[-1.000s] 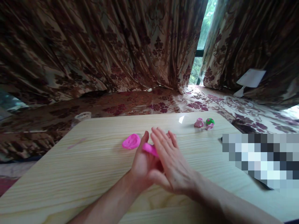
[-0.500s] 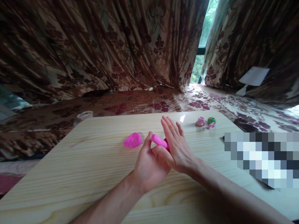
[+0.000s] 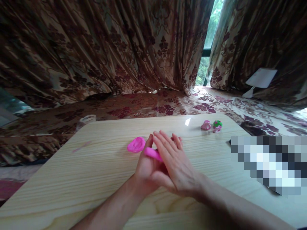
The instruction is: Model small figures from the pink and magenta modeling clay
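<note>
Between my palms lies a pink roll of modelling clay point(image 3: 153, 154), its left end sticking out by my left thumb. My left hand point(image 3: 146, 169) is underneath, palm up, its fingers largely hidden. Laid across it from the right is my right hand point(image 3: 176, 163), fingers long and close together, pressing the clay against the left palm. A flattened, hollowed lump of brighter pink clay point(image 3: 136, 144) rests on the table point(image 3: 100, 172) just left of my hands.
Toward the table's back right sit a small pink shape point(image 3: 205, 125), a green piece with pink spots point(image 3: 217, 123) and another pink bit point(image 3: 217, 129). A clear plastic container point(image 3: 87, 119) is at the back left corner. A blurred-out object occupies the right edge.
My right hand has slid down and left over the left palm, its fingers now pointing more to the left. The clay roll has shifted left and down with it.
</note>
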`<state>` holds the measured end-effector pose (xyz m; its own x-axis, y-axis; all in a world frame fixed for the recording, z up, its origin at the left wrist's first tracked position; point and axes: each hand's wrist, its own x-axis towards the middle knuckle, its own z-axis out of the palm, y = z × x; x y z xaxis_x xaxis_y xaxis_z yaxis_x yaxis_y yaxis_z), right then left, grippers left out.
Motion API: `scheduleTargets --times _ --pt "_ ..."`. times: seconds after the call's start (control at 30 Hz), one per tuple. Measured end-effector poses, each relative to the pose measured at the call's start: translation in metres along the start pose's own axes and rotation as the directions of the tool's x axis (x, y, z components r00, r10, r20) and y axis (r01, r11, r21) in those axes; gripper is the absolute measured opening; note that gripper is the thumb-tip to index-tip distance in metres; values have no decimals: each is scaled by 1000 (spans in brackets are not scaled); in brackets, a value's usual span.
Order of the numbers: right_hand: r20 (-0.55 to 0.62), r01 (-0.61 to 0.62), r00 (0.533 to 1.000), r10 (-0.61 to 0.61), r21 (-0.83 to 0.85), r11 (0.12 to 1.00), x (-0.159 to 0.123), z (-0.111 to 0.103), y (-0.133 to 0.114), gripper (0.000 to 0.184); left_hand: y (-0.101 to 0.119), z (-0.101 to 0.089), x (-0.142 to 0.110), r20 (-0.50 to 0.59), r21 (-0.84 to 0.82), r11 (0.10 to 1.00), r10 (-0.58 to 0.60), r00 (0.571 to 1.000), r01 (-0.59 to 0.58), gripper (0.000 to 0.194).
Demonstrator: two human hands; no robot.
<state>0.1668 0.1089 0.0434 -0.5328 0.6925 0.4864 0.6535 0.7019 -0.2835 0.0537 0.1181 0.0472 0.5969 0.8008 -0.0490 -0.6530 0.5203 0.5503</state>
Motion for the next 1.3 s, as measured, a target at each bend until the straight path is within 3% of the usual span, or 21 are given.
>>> scheduleTargets --times 0.07,0.13,0.23,0.3,0.4,0.53,0.63,0.73,0.87,1.0,1.13,1.3 --pt "-37 -72 997 71 -25 997 1 -1 0 73 0 -1 0 34 -30 997 -71 997 73 60" --pt "-24 -67 998 66 -32 997 0 -1 0 74 0 -3 0 53 -78 991 -108 993 112 57" --pt "56 60 997 -59 -17 998 0 -2 -2 80 0 -5 0 30 -120 992 -24 999 28 57" --pt "42 32 999 -31 -32 999 0 -2 -1 77 0 -5 0 46 -145 989 -23 999 29 57" --pt "-19 -61 998 60 -53 997 0 -2 0 74 0 -3 -1 94 -187 974 -108 990 124 56" --pt "32 45 999 -44 -21 999 1 -2 -2 78 0 -1 -1 55 -256 964 -61 997 73 58" --pt "-54 -89 995 86 -43 995 4 -4 9 69 1 4 -2 45 -228 969 -89 995 97 54" --pt "-168 -276 947 273 7 961 5 -7 27 58 1 10 -2 35 -154 982 -103 994 108 53" --pt "-220 -377 886 409 174 910 0 -9 39 53 -2 11 -1 1 19 999 -37 999 37 38" --pt "-176 -357 886 429 329 874 -4 -12 38 50 -4 5 -2 -34 318 947 49 998 -36 22" --pt "-208 -319 865 457 474 821 -3 -17 40 46 0 -3 0 -95 632 773 154 984 -60 24" --pt "-258 -233 857 446 578 782 0 -15 40 36 2 -14 4 -75 763 641 225 971 -90 25"
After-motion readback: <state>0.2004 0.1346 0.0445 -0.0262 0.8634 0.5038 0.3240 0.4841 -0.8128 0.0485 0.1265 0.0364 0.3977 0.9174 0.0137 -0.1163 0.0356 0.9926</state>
